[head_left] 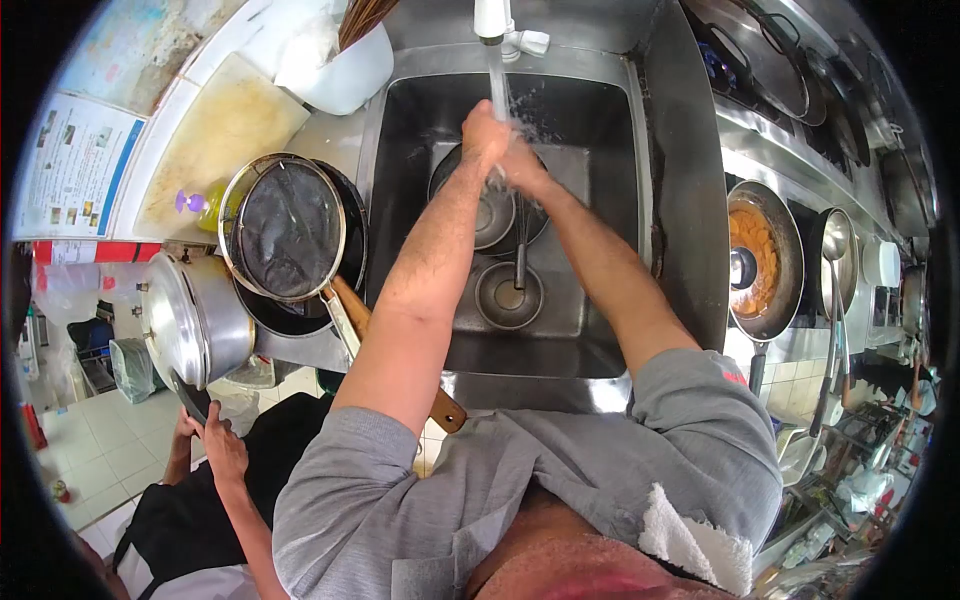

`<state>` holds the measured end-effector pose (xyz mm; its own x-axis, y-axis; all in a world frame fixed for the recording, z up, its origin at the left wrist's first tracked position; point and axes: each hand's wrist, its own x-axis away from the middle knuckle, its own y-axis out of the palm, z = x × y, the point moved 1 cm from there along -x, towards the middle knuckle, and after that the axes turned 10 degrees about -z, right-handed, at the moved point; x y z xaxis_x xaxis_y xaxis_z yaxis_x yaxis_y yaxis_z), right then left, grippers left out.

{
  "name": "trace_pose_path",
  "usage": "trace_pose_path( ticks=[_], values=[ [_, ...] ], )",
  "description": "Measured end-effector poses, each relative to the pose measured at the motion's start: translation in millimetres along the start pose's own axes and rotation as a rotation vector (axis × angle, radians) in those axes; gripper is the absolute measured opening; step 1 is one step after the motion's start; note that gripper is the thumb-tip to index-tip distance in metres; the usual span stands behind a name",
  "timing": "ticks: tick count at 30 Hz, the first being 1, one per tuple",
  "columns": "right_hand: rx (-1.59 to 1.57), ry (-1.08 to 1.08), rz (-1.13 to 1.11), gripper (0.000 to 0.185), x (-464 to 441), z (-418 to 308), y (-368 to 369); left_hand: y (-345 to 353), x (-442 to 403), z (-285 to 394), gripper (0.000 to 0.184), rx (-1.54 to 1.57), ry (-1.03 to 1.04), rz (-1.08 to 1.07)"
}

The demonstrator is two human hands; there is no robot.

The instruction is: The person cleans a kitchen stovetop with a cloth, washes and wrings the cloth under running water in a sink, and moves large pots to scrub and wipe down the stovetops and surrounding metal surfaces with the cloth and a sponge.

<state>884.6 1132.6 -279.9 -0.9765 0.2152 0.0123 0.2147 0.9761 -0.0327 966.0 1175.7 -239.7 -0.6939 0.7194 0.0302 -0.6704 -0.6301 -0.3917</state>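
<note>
My left hand (485, 137) and my right hand (521, 166) meet under the stream of water (497, 80) running from the white tap (492, 20). The left one has its fingers curled closed; whether anything is inside is hidden. Splashing water and the left hand cover the right hand's fingers. Below them, a round metal pan (490, 222) lies in the dark steel sink (610, 300), partly covered by my forearms. Closer to me in the basin rests a small round metal bowl or ladle (510, 296), with a dark handle (521, 240) above it.
Left of the sink, a wood-handled strainer (290, 230) lies over a dark pan (357, 220), beside a pressure cooker (200, 318). Another person's hands (222, 440) hold a dark object nearby. At right, a frying pan (765, 260) contains orange food.
</note>
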Motion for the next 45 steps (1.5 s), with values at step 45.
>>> trace_pose_path(
  ticks=[45],
  values=[
    [0.619,-0.186,0.641,0.050,-97,-50,-124,-4,32,33,0.031,0.496,-0.064,-0.271]
  ],
)
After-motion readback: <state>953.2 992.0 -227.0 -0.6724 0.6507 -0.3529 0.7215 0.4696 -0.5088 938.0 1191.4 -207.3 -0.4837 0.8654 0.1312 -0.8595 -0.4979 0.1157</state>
